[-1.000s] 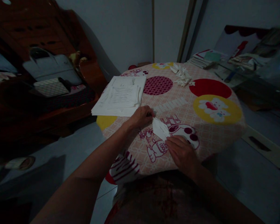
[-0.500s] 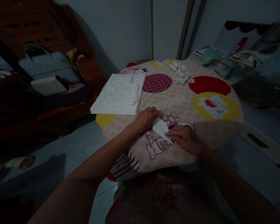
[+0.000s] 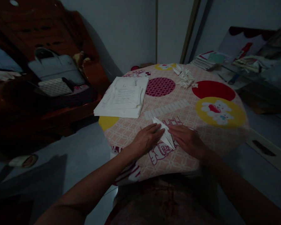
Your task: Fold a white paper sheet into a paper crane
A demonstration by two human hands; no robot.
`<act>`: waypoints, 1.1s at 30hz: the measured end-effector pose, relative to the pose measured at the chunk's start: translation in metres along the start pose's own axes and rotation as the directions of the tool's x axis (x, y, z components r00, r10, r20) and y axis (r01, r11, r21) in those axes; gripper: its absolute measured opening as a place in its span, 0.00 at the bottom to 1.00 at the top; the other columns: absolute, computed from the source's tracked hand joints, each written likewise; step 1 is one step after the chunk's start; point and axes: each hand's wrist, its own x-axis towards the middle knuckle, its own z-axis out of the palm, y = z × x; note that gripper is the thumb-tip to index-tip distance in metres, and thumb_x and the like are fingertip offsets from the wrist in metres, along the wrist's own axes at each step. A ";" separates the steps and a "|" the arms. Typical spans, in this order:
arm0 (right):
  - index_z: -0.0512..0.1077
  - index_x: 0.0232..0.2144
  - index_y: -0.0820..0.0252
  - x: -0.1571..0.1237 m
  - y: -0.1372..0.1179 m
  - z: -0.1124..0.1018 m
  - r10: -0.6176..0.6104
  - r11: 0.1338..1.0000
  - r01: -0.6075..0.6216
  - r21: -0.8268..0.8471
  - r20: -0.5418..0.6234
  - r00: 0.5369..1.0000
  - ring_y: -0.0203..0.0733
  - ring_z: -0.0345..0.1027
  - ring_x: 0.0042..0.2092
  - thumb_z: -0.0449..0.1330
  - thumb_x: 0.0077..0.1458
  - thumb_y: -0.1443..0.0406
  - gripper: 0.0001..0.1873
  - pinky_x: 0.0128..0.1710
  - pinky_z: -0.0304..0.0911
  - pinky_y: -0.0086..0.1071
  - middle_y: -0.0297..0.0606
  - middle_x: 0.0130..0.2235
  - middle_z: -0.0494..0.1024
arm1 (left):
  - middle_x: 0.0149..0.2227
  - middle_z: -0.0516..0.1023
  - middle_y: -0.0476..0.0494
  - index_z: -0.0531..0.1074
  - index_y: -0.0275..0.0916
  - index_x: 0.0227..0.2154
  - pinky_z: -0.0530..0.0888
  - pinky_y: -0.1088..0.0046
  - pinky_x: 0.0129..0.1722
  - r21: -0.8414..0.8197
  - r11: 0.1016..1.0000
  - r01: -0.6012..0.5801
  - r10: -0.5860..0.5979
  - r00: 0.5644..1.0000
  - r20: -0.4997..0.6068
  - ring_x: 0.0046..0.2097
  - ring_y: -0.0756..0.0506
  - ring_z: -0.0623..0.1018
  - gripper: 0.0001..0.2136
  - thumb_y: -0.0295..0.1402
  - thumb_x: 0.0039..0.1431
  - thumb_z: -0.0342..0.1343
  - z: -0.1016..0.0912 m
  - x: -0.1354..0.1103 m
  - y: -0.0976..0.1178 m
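A small folded white paper lies on the round table's patterned cloth, near its front edge. My left hand rests flat on the paper's left side, fingers stretched out. From the right, my right hand presses on the same paper with its fingers extended, apart from the left hand by the paper's width. Neither hand lifts the paper.
A stack of white sheets sits at the table's left edge. A pile of small folded paper pieces lies at the far side. A wooden bench with bags stands to the left, cluttered shelves with books to the right.
My left hand slid down from the paper's top end to its left side. My right hand moved up along the right side, and the paper has turned slightly.
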 end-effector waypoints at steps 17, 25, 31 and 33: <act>0.79 0.30 0.63 0.094 0.027 0.010 0.292 0.926 -0.342 0.158 0.270 0.917 0.39 0.71 0.32 0.57 0.54 0.69 0.10 0.32 0.61 0.29 0.39 0.30 0.80 | 0.61 0.66 0.33 0.68 0.38 0.54 0.68 0.54 0.59 -0.181 0.979 0.098 -0.111 0.992 -0.064 0.64 0.38 0.64 0.18 0.26 0.62 0.49 0.006 0.000 0.023; 0.74 0.26 0.65 0.128 0.042 0.016 0.304 0.755 -0.588 0.291 0.639 0.707 0.30 0.60 0.19 0.58 0.52 0.68 0.06 0.19 0.55 0.24 0.30 0.18 0.69 | 0.61 0.66 0.34 0.68 0.39 0.55 0.67 0.52 0.60 -0.120 0.988 0.099 -0.106 0.993 -0.057 0.62 0.38 0.67 0.17 0.27 0.64 0.48 0.019 -0.001 0.028; 0.71 0.26 0.64 0.138 0.048 0.024 0.250 0.767 -0.578 0.279 0.700 0.669 0.30 0.57 0.17 0.59 0.52 0.68 0.04 0.16 0.52 0.24 0.28 0.16 0.66 | 0.62 0.66 0.34 0.67 0.38 0.56 0.67 0.52 0.60 -0.147 0.986 0.073 -0.080 0.996 -0.039 0.63 0.38 0.66 0.18 0.26 0.65 0.46 0.017 -0.004 0.034; 0.70 0.24 0.63 0.138 0.046 0.024 0.277 0.783 -0.572 0.242 0.689 0.670 0.30 0.57 0.17 0.58 0.52 0.69 0.05 0.16 0.52 0.25 0.29 0.15 0.66 | 0.62 0.66 0.35 0.66 0.39 0.57 0.67 0.53 0.60 -0.166 0.985 0.047 -0.052 0.998 -0.025 0.64 0.39 0.65 0.18 0.27 0.66 0.45 0.013 -0.005 0.035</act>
